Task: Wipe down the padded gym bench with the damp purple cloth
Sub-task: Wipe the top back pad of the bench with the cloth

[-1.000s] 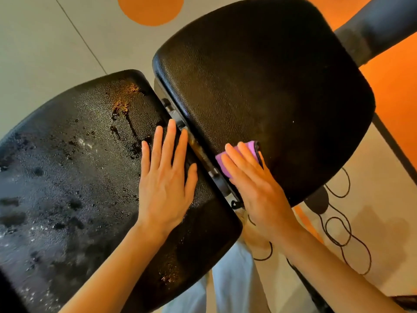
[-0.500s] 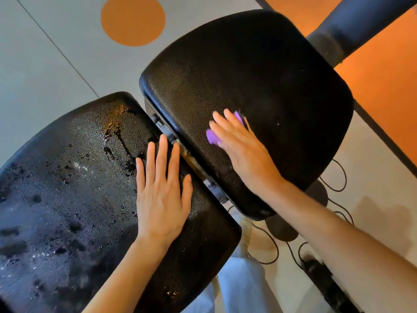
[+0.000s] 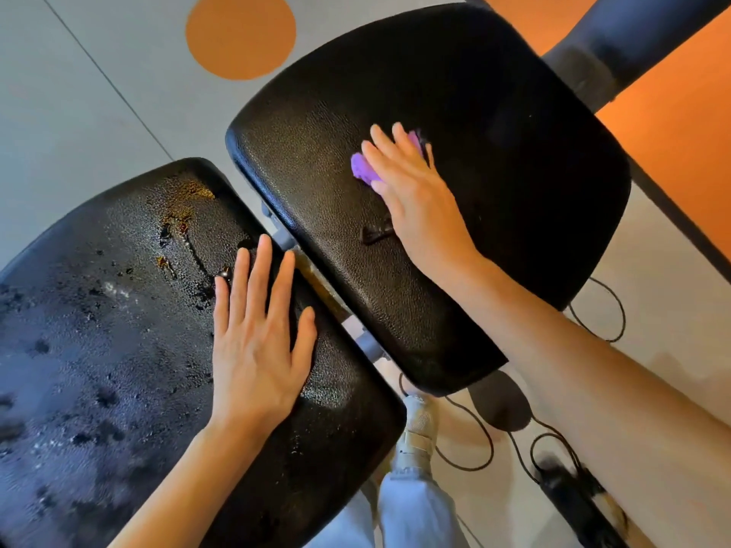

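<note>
Purple cloth (image 3: 362,170) under right hand (image 3: 415,199)

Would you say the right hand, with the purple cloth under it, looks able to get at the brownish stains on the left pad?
Probably yes: the stains lie uncovered across the gap from the right hand; the left hand rests flat just below them.

The black padded bench (image 3: 494,160) has two pads. On the upper right pad lies a purple cloth (image 3: 362,172) under the right hand (image 3: 411,191). The left hand (image 3: 257,342) rests flat on the wet, stained lower left pad (image 3: 99,350).
</note>
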